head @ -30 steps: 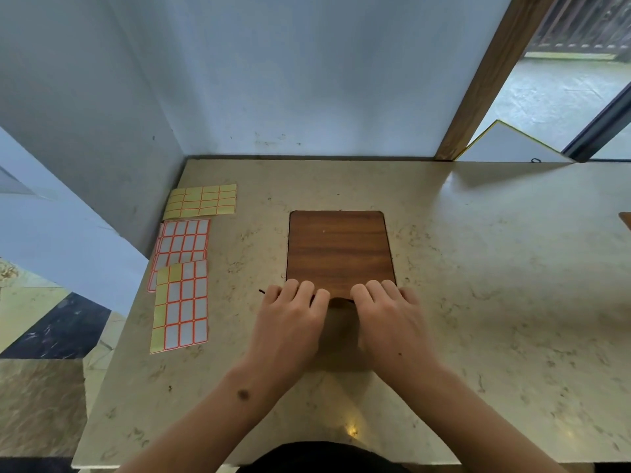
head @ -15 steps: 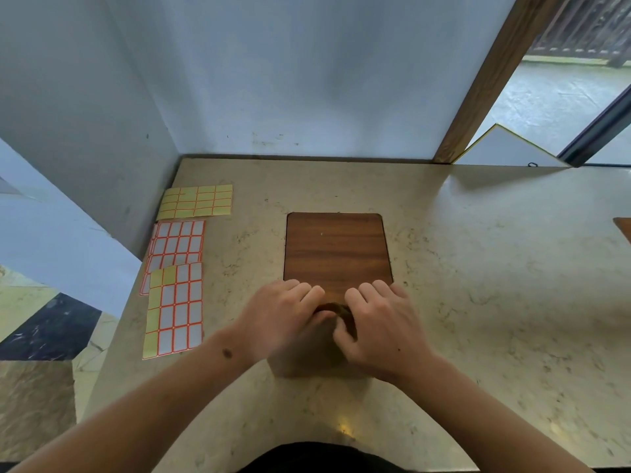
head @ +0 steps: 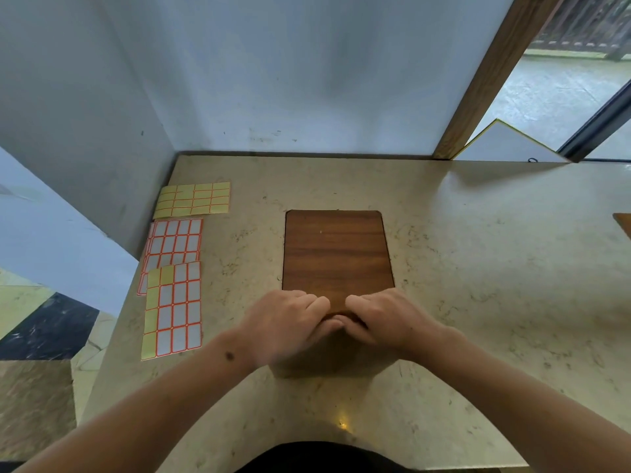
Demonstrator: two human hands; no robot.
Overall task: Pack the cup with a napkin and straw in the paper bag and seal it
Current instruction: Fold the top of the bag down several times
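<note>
change: since the earlier frames both hands have drawn in toward each other at the near edge of the wooden board; fingers that lay flat and spread are now curled, knuckles raised, thumbs meeting low between the hands.
task's thing: no cup, napkin, straw or paper bag can be made out. a brownish flat shape lies under and just in front of the hands, but whether it is a folded bag or only shadow, i cannot tell.
left hand: palm down, fingers bent at the board's near edge, thumb tucked toward the middle; it seems to pinch something small there, though the thing itself is hidden.
right hand: mirrors the left, fingers curled over the same edge, thumb touching or nearly touching the left thumb; what it grips, if anything, i cannot tell.
risk: if a thin bag edge is being picked up, fingertips may slip off it or drag the board along the marble counter; a hard tug could tear paper.
around: three sticker label sheets lie well apart to the left, near the wall, likely the means of sealing.
progress: judged early, nothing packed yet.
</note>
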